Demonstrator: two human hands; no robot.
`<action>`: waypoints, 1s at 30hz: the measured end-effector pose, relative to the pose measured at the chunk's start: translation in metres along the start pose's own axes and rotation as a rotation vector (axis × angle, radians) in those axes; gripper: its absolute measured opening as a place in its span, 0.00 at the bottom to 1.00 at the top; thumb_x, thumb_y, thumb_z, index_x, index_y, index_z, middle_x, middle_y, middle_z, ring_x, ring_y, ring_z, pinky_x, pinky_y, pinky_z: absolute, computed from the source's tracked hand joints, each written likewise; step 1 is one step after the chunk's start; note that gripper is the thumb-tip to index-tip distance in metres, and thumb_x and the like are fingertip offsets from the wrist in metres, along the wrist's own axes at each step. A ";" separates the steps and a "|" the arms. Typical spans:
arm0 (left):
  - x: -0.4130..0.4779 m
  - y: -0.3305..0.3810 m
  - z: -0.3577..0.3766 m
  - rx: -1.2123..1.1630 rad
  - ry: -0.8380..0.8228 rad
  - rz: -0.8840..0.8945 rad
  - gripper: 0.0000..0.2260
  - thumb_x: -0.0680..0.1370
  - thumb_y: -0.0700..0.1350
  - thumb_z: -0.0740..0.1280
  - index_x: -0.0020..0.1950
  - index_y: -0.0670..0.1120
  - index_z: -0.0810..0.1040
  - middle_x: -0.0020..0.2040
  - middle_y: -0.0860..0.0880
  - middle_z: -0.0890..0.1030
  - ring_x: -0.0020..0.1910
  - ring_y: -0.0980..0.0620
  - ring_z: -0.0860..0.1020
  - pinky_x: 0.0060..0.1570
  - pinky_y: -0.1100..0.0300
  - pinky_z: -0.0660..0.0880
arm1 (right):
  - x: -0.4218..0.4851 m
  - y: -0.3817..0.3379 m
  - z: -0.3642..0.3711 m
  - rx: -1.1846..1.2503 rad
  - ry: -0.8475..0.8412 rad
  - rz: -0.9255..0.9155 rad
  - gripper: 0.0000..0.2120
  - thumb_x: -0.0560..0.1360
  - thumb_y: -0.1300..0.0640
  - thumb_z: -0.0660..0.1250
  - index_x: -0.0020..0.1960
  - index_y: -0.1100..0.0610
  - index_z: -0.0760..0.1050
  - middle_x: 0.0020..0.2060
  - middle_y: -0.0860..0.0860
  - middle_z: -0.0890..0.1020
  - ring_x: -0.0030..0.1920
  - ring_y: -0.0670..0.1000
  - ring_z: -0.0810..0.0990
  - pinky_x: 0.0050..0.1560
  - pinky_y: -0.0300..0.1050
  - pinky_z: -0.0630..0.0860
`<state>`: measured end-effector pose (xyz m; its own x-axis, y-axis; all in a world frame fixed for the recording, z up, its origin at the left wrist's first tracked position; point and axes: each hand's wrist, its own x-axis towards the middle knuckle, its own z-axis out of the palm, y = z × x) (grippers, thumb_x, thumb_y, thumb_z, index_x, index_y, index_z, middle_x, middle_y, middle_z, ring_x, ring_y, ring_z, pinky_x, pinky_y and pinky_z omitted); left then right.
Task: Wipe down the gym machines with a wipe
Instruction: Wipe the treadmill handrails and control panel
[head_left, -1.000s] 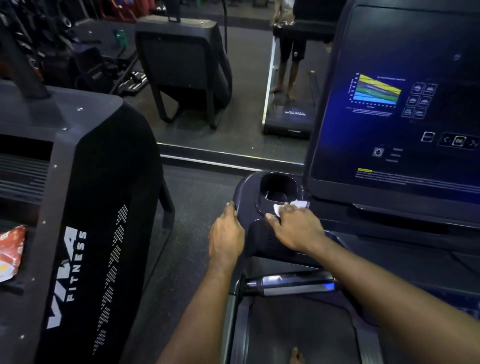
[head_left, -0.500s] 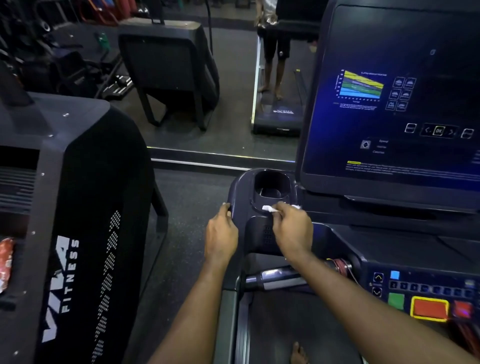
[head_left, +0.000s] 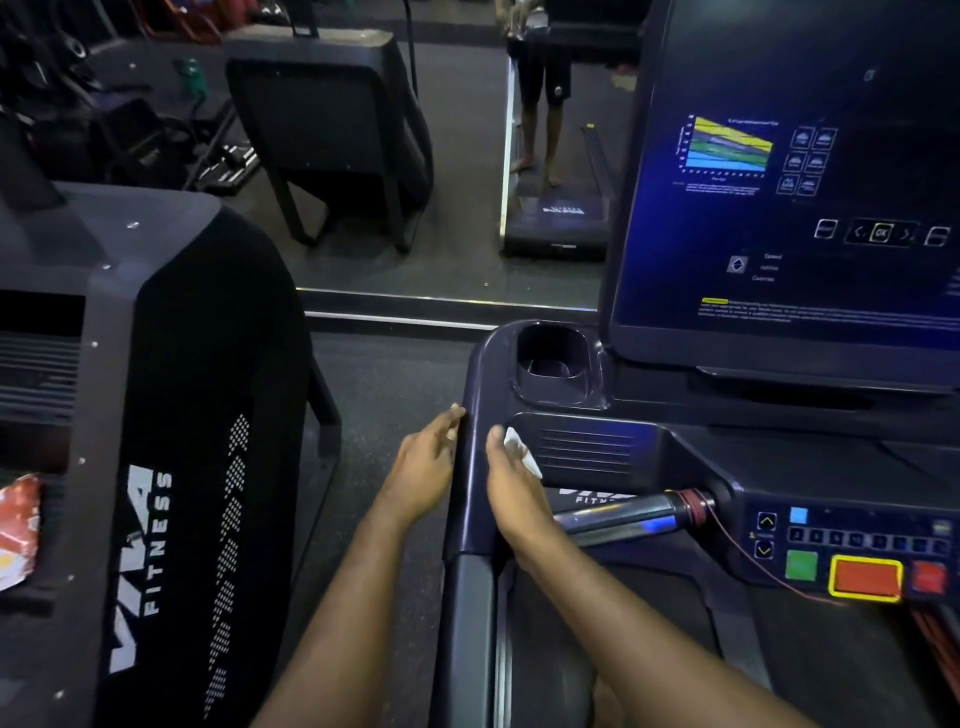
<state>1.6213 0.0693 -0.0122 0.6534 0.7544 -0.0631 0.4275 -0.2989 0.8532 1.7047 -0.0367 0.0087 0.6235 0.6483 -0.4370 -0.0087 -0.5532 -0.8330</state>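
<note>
Right hand (head_left: 511, 488) holding wipe (head_left: 519, 449), against console (head_left: 480, 374) — left hand (head_left: 423, 465) beside

Red-white packet (head_left: 18, 530) far left — green bottle (head_left: 189, 73) on floor, far back.

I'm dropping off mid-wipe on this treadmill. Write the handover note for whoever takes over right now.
Left hand: open, fingers resting on the console at its outer left edge.
Right hand: holds the wipe against the console's inner wall, beside the vented panel.
Done: the ledge below the cup holder got wiped a second ago.
Left, probably: cup holder, grip bar, button panel, screen, then the neighbouring machine.
</note>
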 end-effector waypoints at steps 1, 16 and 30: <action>0.000 0.000 0.001 0.011 0.002 0.002 0.19 0.85 0.39 0.59 0.76 0.46 0.70 0.73 0.49 0.74 0.70 0.58 0.71 0.63 0.74 0.65 | 0.005 -0.007 0.005 -0.022 0.006 0.032 0.37 0.82 0.34 0.43 0.83 0.56 0.46 0.82 0.55 0.47 0.82 0.54 0.48 0.80 0.59 0.48; -0.019 -0.005 0.031 0.013 0.056 0.084 0.23 0.85 0.38 0.55 0.81 0.46 0.60 0.80 0.49 0.61 0.79 0.54 0.60 0.75 0.65 0.56 | 0.039 -0.010 0.007 -0.047 0.319 0.276 0.36 0.83 0.37 0.41 0.82 0.57 0.36 0.80 0.60 0.34 0.81 0.57 0.36 0.77 0.66 0.42; -0.022 -0.009 0.033 -0.019 0.050 0.069 0.22 0.87 0.40 0.52 0.81 0.47 0.60 0.81 0.50 0.60 0.79 0.56 0.58 0.73 0.71 0.53 | 0.038 -0.026 0.003 0.318 0.347 0.406 0.39 0.84 0.37 0.46 0.81 0.62 0.35 0.78 0.65 0.34 0.79 0.63 0.34 0.77 0.62 0.40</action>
<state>1.6237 0.0361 -0.0352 0.6488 0.7607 0.0215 0.3701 -0.3400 0.8645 1.7266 0.0038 0.0128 0.7391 0.1813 -0.6487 -0.4977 -0.5019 -0.7074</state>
